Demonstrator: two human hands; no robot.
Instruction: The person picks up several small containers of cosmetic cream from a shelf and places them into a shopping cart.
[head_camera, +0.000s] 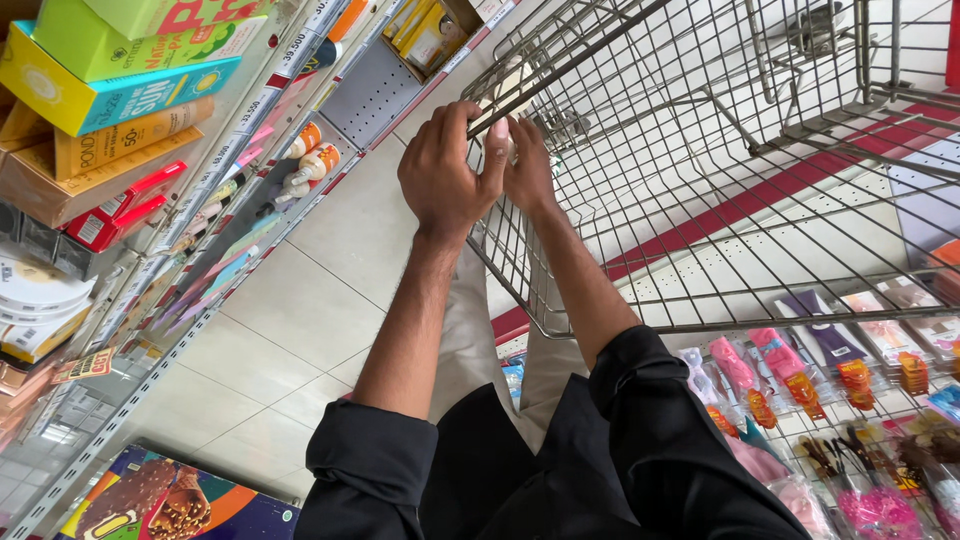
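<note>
Hands meet on the rim of a wire shopping cart (760, 190): the left hand (440, 175) is curled over the top bar, the right hand (527, 165) pressed beside it, touching, its grip hidden. Shelves of boxed goods (110, 110) rise off to the left hand's side; packets (800, 370) hang below the right forearm.

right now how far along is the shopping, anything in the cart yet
Nothing looks done: the wire cart shows only bare mesh, with floor visible through it. In hand: the left hand and right hand both grip the cart's near rim. Left: the boxes and bottles on the shelf beside it all sit unpicked.
</note>
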